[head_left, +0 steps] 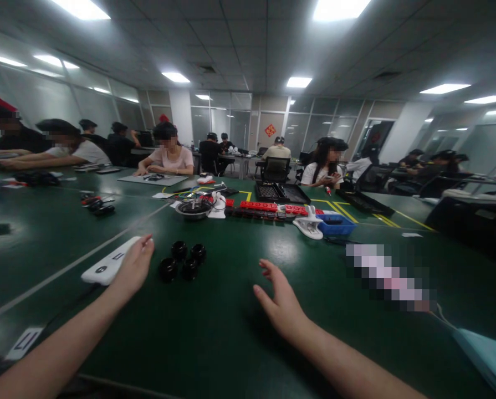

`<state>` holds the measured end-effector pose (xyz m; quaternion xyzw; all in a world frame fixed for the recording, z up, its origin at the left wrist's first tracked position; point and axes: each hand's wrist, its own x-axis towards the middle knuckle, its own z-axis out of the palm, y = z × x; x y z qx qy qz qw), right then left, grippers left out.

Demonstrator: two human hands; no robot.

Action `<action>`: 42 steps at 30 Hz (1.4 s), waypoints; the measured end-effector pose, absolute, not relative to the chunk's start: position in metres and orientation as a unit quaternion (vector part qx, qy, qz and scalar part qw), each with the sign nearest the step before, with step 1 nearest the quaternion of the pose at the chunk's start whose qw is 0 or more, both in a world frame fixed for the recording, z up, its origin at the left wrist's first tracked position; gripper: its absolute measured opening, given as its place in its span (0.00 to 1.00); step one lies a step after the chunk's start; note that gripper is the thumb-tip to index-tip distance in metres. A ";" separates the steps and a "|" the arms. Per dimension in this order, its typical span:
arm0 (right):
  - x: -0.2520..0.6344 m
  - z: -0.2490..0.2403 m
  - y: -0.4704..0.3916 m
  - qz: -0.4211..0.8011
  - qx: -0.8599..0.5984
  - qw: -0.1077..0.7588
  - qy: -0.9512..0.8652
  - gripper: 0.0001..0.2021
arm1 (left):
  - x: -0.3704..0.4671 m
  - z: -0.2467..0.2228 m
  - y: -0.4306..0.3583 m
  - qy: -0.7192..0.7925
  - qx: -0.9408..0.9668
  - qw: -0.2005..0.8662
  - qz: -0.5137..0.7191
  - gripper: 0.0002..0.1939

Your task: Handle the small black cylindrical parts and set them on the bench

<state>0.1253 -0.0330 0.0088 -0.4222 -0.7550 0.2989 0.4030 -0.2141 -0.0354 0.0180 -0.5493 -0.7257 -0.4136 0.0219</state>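
Observation:
My left hand (134,267) is at the left, with its fingers stretched out and nothing seen in it. It overlaps the right end of a white flat device (106,265) that looks like a power bank; I cannot tell whether they touch. Several shiny black round pieces (179,250) stand in a cluster on the green table (231,332), just right of that hand. My right hand (281,302) is held over the table right of the cluster, fingers spread and slightly curled, apart from any object.
Ahead lie a round metal dish (193,208), a red rail strip (258,206), white stands (310,223) and a blue bin (336,225). Black trays (281,193) are farther back. A light-blue item (486,354) lies at right. Other people sit around the far side.

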 end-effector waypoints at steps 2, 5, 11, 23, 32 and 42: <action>0.084 0.005 -0.037 0.325 -0.430 0.402 -0.740 0.30 | -0.209 -0.002 -0.033 -0.726 -0.537 -0.019 -0.430 0.30; 0.017 -0.004 -0.032 0.350 -0.460 0.410 -0.706 0.32 | -0.194 -0.027 -0.026 -0.719 -0.498 -0.074 -0.479 0.29; -0.069 -0.012 0.000 0.347 -0.507 0.470 -0.633 0.24 | -0.187 -0.035 0.004 -0.714 -0.407 -0.091 -0.563 0.25; -0.102 -0.019 0.046 0.305 -0.492 0.513 -0.634 0.13 | -0.192 -0.032 0.046 -0.686 -0.411 -0.171 -0.575 0.12; -0.010 -0.025 0.102 0.255 -0.511 0.509 -0.644 0.13 | -0.104 -0.029 0.102 -0.664 -0.480 -0.212 -0.533 0.12; 0.143 -0.030 0.138 0.201 -0.570 0.519 -0.604 0.12 | 0.051 -0.032 0.142 -0.633 -0.544 -0.263 -0.485 0.14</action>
